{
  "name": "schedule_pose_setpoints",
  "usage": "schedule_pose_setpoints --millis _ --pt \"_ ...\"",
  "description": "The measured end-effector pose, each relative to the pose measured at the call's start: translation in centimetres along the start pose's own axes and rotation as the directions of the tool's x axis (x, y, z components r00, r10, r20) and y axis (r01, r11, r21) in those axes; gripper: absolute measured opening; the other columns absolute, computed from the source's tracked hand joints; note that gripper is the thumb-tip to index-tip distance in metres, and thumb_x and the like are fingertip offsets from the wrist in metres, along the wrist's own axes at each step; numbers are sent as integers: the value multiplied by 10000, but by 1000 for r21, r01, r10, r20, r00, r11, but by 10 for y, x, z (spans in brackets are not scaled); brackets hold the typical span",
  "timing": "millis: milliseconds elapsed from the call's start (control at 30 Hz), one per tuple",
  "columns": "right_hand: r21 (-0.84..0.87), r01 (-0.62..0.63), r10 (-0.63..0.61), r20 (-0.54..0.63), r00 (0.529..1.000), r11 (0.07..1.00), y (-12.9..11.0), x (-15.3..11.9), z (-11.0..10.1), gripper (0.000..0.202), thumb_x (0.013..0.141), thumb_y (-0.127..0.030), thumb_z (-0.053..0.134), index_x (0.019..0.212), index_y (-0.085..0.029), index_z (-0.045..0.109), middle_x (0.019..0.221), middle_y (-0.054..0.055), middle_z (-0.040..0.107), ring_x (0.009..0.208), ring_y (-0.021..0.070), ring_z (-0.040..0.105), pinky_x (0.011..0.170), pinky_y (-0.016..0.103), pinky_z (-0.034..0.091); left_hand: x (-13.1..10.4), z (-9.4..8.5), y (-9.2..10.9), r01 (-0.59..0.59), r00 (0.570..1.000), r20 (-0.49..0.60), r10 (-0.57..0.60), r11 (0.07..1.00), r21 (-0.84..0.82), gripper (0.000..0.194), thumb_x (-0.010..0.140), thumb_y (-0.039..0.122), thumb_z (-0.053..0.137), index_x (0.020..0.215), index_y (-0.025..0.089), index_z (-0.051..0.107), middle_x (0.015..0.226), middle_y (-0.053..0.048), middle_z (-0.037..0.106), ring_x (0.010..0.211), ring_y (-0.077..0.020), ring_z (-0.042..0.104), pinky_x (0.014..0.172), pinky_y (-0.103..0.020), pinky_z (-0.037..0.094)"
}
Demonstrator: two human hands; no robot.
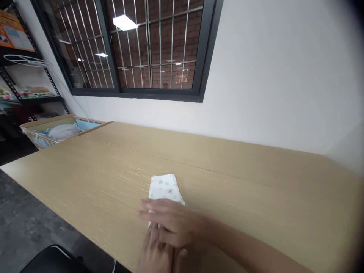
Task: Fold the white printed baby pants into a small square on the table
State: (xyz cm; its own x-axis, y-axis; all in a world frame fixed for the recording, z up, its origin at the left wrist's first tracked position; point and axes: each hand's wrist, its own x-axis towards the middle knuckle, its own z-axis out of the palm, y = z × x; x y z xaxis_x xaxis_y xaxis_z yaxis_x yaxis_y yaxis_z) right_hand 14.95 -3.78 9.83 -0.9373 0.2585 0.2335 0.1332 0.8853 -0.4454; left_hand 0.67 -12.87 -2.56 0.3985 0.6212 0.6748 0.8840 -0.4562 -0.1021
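A white folded cloth with small printed figures [165,187] lies flat on the wooden table [85,178], near its front edge. Across the lower part of the cloth rests my right hand [170,220], its fingers stretched out to the left and a little blurred. Just below it, my left hand [156,248] reaches up from the bottom edge, fingers extended, its fingertips at the cloth's near end and partly under my right hand. The near part of the cloth is hidden by both hands.
At the table's far left end stands a cot-like container [36,138] with pale blue and white fabric inside. Black shelves [40,100] with boxes rise at the left. A barred window [156,91] and white wall [270,76] are behind. A black chair [54,261] is at the lower left.
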Motion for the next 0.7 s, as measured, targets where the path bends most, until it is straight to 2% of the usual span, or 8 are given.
schedule_pose_setpoints --millis 100,267,333,400,567,700 --pt "91 53 -58 63 996 995 -6 0 18 562 1046 -442 463 1561 -232 379 1579 90 441 1505 211 312 1242 378 234 -14 13 -3 -34 999 0 34 999 1 517 845 475 664 1296 223 640 1135 -124 733 1030 -357 685 842 -500 582" --pt "57 15 -18 49 999 998 16 1 31 532 1035 -408 496 1539 -255 421 1563 78 465 1506 240 313 1254 418 227 -19 18 -1 1 1000 28 -3 999 51 491 832 529 668 1232 245 674 1060 -125 746 981 -361 701 812 -500 590" --pt "22 -10 9 29 1000 1000 26 2 29 534 1037 -402 493 1548 -273 406 1570 68 455 1508 237 309 1257 428 228 -16 17 2 -9 1000 9 8 997 81 517 832 587 648 1199 225 683 1054 -146 746 956 -368 711 789 -499 602" --pt "-22 -39 40 39 998 999 37 4 26 530 1058 -412 442 1565 -275 375 1587 59 429 1518 223 284 1261 436 211 -12 14 5 14 1000 -15 -13 995 94 573 837 617 624 1194 173 677 1104 -181 736 1012 -390 703 801 -502 610" --pt "-148 -107 119 75 990 983 70 11 15 559 1082 -463 335 1587 -223 324 1648 86 295 1544 227 199 1264 488 160 -10 11 5 60 998 31 -62 995 81 753 861 527 617 1403 16 512 1425 -221 575 1279 -412 574 916 -467 610" --pt "-219 -160 173 44 984 963 95 19 7 596 1070 -514 333 1597 -237 297 1659 65 253 1548 230 188 1267 498 141 -13 11 2 46 996 72 -51 996 74 767 867 483 623 1460 25 456 1485 -210 517 1313 -412 549 949 -472 607"
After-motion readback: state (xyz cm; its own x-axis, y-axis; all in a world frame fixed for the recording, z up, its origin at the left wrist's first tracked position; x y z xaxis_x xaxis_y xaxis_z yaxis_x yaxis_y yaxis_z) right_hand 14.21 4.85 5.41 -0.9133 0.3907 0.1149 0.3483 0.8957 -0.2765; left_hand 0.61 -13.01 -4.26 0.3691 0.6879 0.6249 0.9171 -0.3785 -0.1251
